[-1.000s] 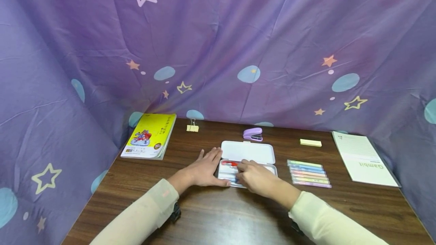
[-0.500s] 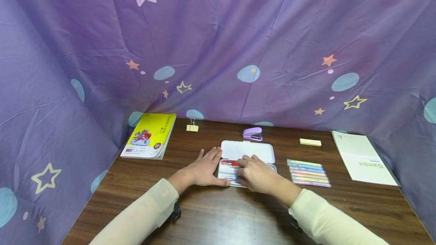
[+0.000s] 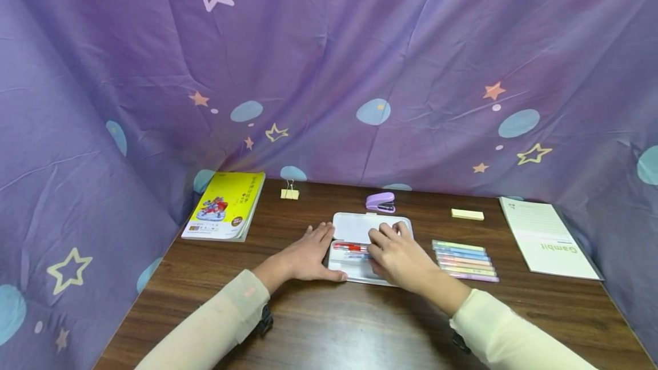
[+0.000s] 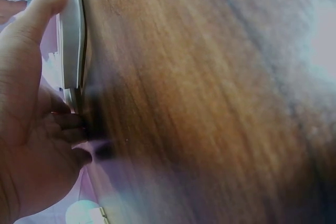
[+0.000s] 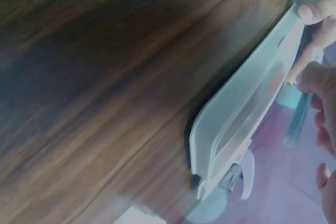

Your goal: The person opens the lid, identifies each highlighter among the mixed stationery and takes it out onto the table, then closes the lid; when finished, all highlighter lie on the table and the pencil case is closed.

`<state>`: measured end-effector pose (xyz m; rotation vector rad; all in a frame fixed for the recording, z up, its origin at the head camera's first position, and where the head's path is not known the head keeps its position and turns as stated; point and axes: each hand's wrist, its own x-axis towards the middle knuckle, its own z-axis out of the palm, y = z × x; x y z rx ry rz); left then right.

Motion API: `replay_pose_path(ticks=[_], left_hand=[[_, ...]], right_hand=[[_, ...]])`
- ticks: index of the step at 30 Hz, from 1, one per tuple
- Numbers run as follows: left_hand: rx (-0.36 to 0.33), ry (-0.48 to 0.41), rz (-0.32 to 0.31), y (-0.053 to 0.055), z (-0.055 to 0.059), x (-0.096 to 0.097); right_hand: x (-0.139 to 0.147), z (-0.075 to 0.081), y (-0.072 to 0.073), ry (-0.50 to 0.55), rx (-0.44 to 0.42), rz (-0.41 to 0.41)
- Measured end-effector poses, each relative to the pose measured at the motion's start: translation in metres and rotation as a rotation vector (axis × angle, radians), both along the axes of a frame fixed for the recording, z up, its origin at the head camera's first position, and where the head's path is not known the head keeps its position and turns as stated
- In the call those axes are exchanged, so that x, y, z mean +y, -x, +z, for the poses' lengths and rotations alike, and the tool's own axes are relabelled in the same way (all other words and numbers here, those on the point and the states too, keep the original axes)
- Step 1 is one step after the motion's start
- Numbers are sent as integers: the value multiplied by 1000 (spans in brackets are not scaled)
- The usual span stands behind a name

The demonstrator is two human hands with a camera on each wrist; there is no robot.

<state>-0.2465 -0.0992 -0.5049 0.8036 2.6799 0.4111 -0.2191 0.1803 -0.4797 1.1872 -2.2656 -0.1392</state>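
Note:
A white pencil case [image 3: 354,270] lies with its lid [image 3: 354,224] folded back. Along its back part lies a red pen [image 3: 354,248]. My left hand [image 3: 308,256] rests at the left end of the case, its thumb [image 4: 46,6] on the front corner and its fingers stretched toward the hinge side. Over the right half of the case, my right hand [image 3: 398,256] pinches a pale blue pen [image 5: 298,119] between thumb and fingers. In the right wrist view the pen sticks out beyond the case; the head view hides it behind the hand.
Several pastel highlighters [image 3: 465,261] lie in a row right of the case. Behind are a purple stapler [image 3: 380,202], a binder clip [image 3: 290,192] and a yellow sticky-note pad [image 3: 468,214]. A yellow book [image 3: 223,207] lies left, a notepad [image 3: 550,238] right.
My right hand has risen slightly and moved right, bringing the pale blue pen out of the front part of the case. My left hand has stayed in place.

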Motion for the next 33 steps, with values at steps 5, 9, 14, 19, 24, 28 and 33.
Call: replay_pose_path(ticks=[5, 9, 14, 19, 24, 28, 33], left_hand=[[-25, -2, 14, 0, -1, 1], [-24, 4, 16, 0, -1, 2], [-30, 13, 13, -1, 0, 2], [-30, 2, 7, -2, 3, 1], [-31, -5, 13, -3, 6, 0], [-31, -15, 8, -4, 7, 1], [-31, -4, 11, -3, 5, 2]], right_hand=[[13, -1, 0, 26, 49, 6], [26, -4, -1, 64, 53, 20], [43, -4, -4, 101, 39, 36], [62, -1, -9, 115, 37, 21], [84, -2, -15, 108, 21, -7], [105, -7, -22, 88, 2, -43], [130, -12, -31, 69, 22, -82]])
